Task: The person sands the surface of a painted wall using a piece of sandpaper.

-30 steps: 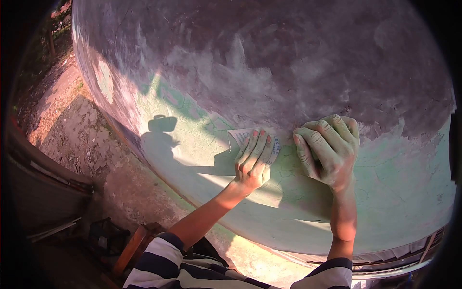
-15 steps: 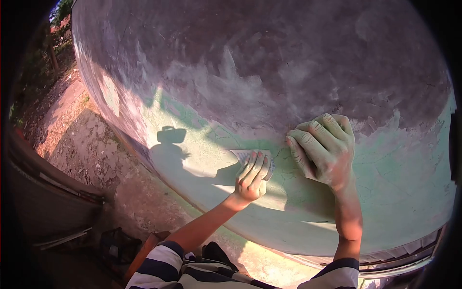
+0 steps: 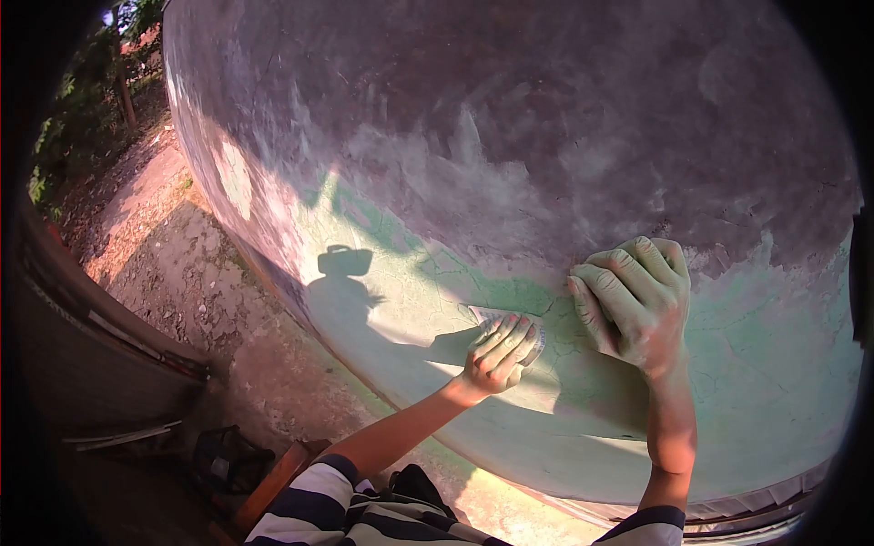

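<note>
My left hand (image 3: 499, 357) presses a piece of sandpaper (image 3: 537, 335) with printed backing flat against the pale green part of a wall (image 3: 737, 382). Its fingers lie close together over the sheet, which sticks out past the fingertips. Higher and to the right, my right hand (image 3: 637, 305) rests against the same wall near the border of the dark patch. Its fingers are curled in, and anything beneath them is hidden. Pale dust covers both hands.
The wall's upper part is dark purple-grey (image 3: 564, 109) with whitish smears. A shadow (image 3: 344, 291) of a head and shoulders falls on it. Rough ground (image 3: 273, 364) lies to the left, with a dark crate-like object (image 3: 228, 464) at lower left. Trees (image 3: 77, 136) stand beyond.
The view has shifted, so wall and hands appear farther right and lower. My left hand stays on the sandpaper, its fingers slightly flatter. My right hand keeps its curled pose.
</note>
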{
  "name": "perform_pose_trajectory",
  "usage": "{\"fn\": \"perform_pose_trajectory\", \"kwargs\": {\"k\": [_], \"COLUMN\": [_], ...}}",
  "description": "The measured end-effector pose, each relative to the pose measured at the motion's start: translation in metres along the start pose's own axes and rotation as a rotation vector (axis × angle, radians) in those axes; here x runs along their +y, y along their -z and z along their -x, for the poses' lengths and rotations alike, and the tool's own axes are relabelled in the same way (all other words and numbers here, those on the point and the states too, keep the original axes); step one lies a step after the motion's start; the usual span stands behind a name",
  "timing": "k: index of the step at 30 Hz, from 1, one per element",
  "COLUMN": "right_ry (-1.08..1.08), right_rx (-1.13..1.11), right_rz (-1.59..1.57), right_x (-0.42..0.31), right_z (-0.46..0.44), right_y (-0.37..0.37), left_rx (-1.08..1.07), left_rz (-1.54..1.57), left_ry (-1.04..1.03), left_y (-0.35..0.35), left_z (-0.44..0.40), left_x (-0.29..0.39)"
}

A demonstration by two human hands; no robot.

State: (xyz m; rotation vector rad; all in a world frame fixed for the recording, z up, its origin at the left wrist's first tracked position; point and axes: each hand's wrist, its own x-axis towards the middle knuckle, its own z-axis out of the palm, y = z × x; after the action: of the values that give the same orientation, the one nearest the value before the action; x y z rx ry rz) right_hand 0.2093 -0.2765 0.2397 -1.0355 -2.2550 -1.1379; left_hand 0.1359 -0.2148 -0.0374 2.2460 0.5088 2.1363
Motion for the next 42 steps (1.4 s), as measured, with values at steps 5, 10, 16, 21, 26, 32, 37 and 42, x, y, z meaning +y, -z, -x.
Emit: {"fn": "perform_pose_trajectory", "kwargs": {"k": [5,10,16,21,26,32,37,42], "right_ry": [-0.006,-0.001,0.003,0.012,0.006,0.004,0.013,0.009], "right_rx": [-0.014,-0.013,-0.003,-0.013,-0.034,-0.034,-0.041,-0.058], "right_rz": [-0.016,-0.018,-0.03,-0.025,-0.014,-0.01,0.002,0.003], "right_x": [-0.002,0.0,0.002,0.003,0.001,0.001,0.001,0.0], "right_z": [-0.001,0.0,0.002,0.002,0.001,0.002,0.001,0.001], "right_y": [0.003,0.002,0.002,0.003,0.002,0.003,0.003,0.004], "left_rx": [0.05,0.109,0.019,0.054,0.117,0.006,0.051,0.061], "left_rz": [0.002,-0.048,-0.014,-0.02,-0.073,-0.013,0.016,-0.015], "left_ry": [-0.049,0.012,0.011,-0.066,0.021,0.03,-0.034,0.015], "left_y": [0.013,0.008,-0.002,0.002,0.003,0.005,0.009,0.01], "left_z": [-0.095,-0.101,-0.014,-0.055,-0.082,-0.01,-0.057,-0.101], "left_x": [-0.014,-0.012,0.0,-0.011,-0.011,-0.006,-0.013,-0.01]}}
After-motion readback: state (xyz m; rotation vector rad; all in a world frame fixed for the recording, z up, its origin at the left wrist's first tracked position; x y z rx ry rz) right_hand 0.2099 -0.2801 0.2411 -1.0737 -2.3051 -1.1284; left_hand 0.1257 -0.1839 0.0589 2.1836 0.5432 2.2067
